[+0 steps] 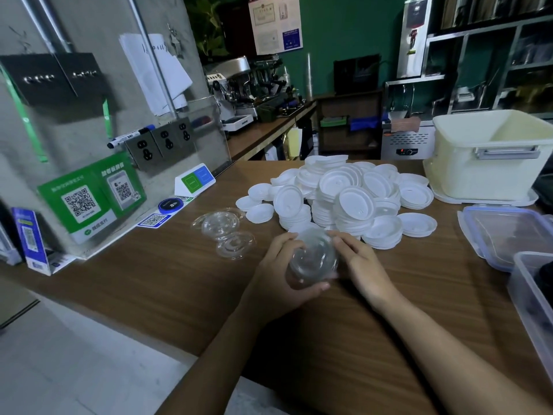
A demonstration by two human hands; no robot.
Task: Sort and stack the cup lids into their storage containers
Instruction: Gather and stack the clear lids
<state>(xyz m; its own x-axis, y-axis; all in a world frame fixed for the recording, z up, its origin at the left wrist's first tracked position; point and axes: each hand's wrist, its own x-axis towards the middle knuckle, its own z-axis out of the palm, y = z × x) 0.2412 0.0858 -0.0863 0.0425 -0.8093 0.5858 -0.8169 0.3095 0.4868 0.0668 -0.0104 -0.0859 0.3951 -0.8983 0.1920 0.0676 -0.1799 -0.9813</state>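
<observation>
A stack of clear plastic lids [312, 260] is held just above the wooden counter [374, 324] between both hands. My left hand [276, 277] curls round its left and lower side, thumb under the rim. My right hand [360, 266] grips its right side, fingers over the top edge. A big heap of white lids [344, 199] lies right behind the hands. Two loose clear lids [223, 227] lie to the left of the heap. A cream storage bin [490, 154] stands at the far right, and a clear container [535, 298] sits at the right edge.
A clear snap-lock container lid [505, 235] lies flat by the right edge. QR-code signs [86, 202] and a small triangular sign [194, 181] stand along the left wall. The counter's front edge drops to the floor at the lower left.
</observation>
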